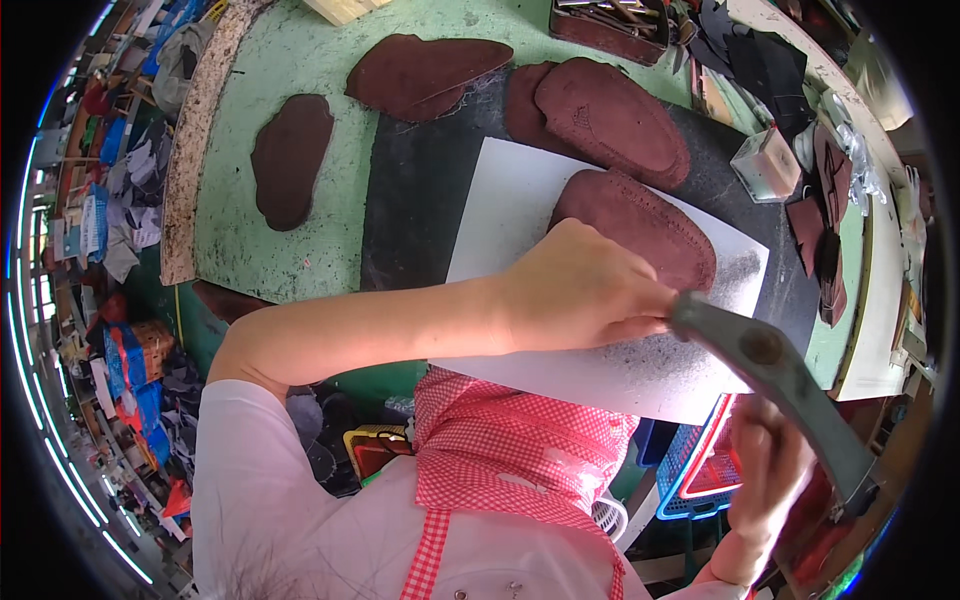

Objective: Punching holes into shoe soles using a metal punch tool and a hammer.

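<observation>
The grey tool (pixel 775 375), a long flat bar with a round rivet near its middle, runs from the centre of the view down toward 4 o'clock. Its upper end rests on the white sheet (pixel 520 200), right by a dark speckled patch of grit, which suggests the sheet is there to catch that dust and spare the black mat (pixel 420 190) under it.

The left hand (pixel 585 290) reaches across from 9 o'clock and is closed, its fingertips pinching the tool's upper tip so the end stays pressed flat. The right hand (pixel 765 470), at 5 o'clock, is wrapped around the lower shaft below the surface edge, carrying the weight and setting the angle.

Just beyond the left hand, toward 1 o'clock, a brown sole-shaped leather piece (pixel 650 225) lies on the sheet, close enough to be within reach of the tool. Two more brown soles (pixel 600 115) overlap on the mat at 12 o'clock, and others lie apart on the green surface (pixel 300 260): one at 10 o'clock (pixel 290 155) and one at 11 o'clock (pixel 425 70). This looks like a spread of pieces sorted by turn.

A small clear box (pixel 765 165) sits at 2 o'clock beside dark scraps (pixel 765 60), and a tray (pixel 610 25) stands at the far edge.
</observation>
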A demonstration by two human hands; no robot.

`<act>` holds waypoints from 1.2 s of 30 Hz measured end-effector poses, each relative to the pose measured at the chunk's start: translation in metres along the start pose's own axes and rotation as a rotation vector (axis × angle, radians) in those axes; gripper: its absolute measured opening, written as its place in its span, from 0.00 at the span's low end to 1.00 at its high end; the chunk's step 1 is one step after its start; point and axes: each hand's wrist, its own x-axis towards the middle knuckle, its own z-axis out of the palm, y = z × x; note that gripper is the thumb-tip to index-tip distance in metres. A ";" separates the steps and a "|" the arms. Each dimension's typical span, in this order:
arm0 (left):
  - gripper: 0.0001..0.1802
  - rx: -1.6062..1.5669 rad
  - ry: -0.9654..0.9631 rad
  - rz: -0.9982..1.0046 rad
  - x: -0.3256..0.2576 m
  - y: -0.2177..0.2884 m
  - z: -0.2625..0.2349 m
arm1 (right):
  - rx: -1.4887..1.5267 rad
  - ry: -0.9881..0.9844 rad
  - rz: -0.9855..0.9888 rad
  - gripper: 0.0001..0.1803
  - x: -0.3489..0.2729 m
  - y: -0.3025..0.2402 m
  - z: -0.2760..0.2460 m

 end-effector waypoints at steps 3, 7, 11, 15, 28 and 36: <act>0.07 -0.266 -0.080 -0.149 0.007 -0.007 -0.006 | 0.288 0.121 -0.028 0.20 -0.003 0.016 0.007; 0.07 -0.532 -0.135 -0.306 0.006 -0.009 -0.008 | 0.503 0.149 0.039 0.19 -0.004 0.006 -0.005; 0.10 -0.134 -0.074 -0.069 0.002 -0.003 -0.006 | 0.483 0.165 0.062 0.17 -0.023 0.021 -0.016; 0.11 -0.010 -0.030 0.015 -0.006 -0.006 -0.005 | 0.252 0.079 0.004 0.18 0.004 0.000 0.012; 0.07 -0.149 -0.115 -0.119 -0.004 -0.010 -0.019 | 0.482 0.153 0.145 0.24 0.000 -0.005 0.010; 0.08 -0.638 -0.159 -0.334 0.001 -0.012 -0.023 | 0.606 0.379 -0.022 0.15 0.004 -0.023 -0.005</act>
